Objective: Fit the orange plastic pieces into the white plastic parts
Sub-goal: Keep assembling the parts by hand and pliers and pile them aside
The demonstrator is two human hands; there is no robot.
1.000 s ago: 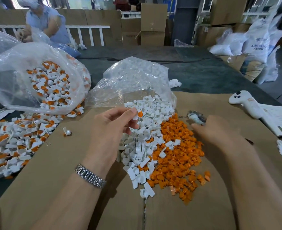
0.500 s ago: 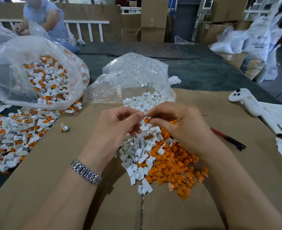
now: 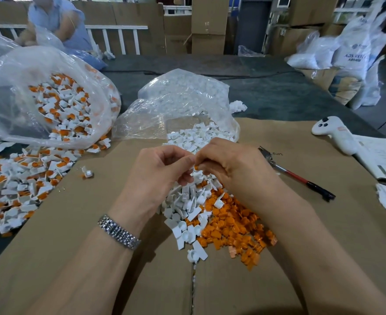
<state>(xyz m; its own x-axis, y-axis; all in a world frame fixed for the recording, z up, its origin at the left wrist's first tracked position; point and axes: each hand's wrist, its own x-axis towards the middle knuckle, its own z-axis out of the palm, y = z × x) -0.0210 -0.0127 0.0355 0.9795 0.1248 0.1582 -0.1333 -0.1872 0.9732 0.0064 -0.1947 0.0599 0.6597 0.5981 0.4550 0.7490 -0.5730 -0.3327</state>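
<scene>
— 2 clear bags lay on the table, didn't they? What was biggest?

— Biggest was the cardboard sheet (image 3: 74,223) covering the near table. Next came the bag of finished parts (image 3: 40,98) at 10 o'clock, white bodies with orange showing, more of them spilled below its mouth at 9 o'clock. The second bag (image 3: 180,105) sat at 12 o'clock, and white plastic parts (image 3: 187,201) poured from it toward the middle.

— And the orange plastic pieces?

— Heaped at 5 o'clock of centre, (image 3: 233,223) touching the white pile's right edge.

— Where were the hands?

— Both met above those piles. The left hand (image 3: 158,176), a metal watch (image 3: 118,231) on its wrist, had fingers curled, pinching something between thumb and forefinger; what it held I couldn't tell. The right hand (image 3: 233,171) pinched 1 orange piece (image 3: 196,167) at its fingertips, right against the left fingertips.

— Anything smaller?

— A white controller (image 3: 333,135) at 2 o'clock, a red-and-black handled tool (image 3: 301,180) at 3 o'clock just beyond the right wrist, and 1 stray white part (image 3: 87,172) at 9 o'clock, apart from the piles.
</scene>
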